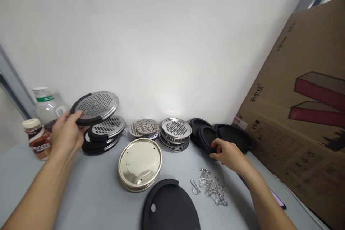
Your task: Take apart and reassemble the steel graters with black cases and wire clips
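My left hand (67, 129) grips the black edge of a round perforated metal grater disc (97, 106), holding it tilted above a stack of similar black-rimmed grater discs (106, 129). On the right, my right hand (225, 152) is closed with its fingers at the near edge of a round black plastic base (208, 137), which leans among other black bases (234, 136). Closer to me lie loose wire clips (211, 187) and another black base (172, 208) with a small hole. Gold-coloured round metal plates (140, 163) are stacked in the middle.
Metal grater plates (176, 129) stand stacked near the wall, with loose perforated discs (147, 127) beside them. A brown-labelled jar (37, 140) and a clear jar (48, 106) are at left. A large cardboard box (296, 122) bounds the right side; a phone (277, 199) lies near it.
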Demonstrator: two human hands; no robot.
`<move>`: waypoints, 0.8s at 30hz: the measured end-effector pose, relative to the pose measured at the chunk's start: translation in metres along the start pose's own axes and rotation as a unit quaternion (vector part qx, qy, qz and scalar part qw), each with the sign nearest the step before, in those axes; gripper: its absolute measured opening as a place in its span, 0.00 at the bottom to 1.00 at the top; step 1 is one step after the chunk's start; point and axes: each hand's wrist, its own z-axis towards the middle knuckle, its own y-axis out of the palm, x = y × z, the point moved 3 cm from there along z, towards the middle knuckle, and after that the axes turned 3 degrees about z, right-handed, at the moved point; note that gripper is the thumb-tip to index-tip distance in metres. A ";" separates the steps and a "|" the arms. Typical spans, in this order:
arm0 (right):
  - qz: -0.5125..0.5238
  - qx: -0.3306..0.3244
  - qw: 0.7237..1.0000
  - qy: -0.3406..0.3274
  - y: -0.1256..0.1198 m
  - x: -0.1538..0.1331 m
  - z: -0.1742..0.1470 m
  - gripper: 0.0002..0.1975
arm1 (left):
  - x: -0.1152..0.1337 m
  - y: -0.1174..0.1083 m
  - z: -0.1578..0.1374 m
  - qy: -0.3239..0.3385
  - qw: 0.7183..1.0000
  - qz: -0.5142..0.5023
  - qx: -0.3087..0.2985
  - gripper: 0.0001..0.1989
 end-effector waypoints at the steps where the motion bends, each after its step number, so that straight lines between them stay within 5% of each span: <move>1: 0.010 0.017 1.000 -0.020 0.003 -0.008 -0.001 0.13 | 0.010 0.005 -0.006 -0.016 0.999 -0.029 -0.007 0.19; 6: 0.199 0.183 0.956 -0.111 0.011 -0.066 -0.024 0.22 | 0.049 0.074 -0.075 -0.135 0.957 -0.167 -0.196 0.24; 10: 0.451 0.075 0.883 -0.103 0.025 -0.095 -0.041 0.27 | 0.062 0.119 -0.125 -0.137 0.947 -0.130 -0.258 0.28; 13: 0.566 -0.025 0.824 -0.013 0.032 -0.093 -0.039 0.23 | 0.066 0.121 -0.136 -0.142 0.950 -0.079 -0.266 0.25; 16: 0.660 -0.013 0.749 0.059 0.023 -0.074 -0.026 0.19 | 0.072 0.107 -0.134 -0.134 0.958 -0.029 -0.253 0.24; 21: 0.764 0.083 0.626 0.132 0.003 -0.043 -0.008 0.10 | 0.074 0.108 -0.166 -0.125 0.894 0.019 -0.431 0.24; 24: 0.811 0.015 0.563 0.157 0.008 -0.046 -0.006 0.06 | 0.072 0.115 -0.188 -0.047 0.873 0.088 -0.478 0.23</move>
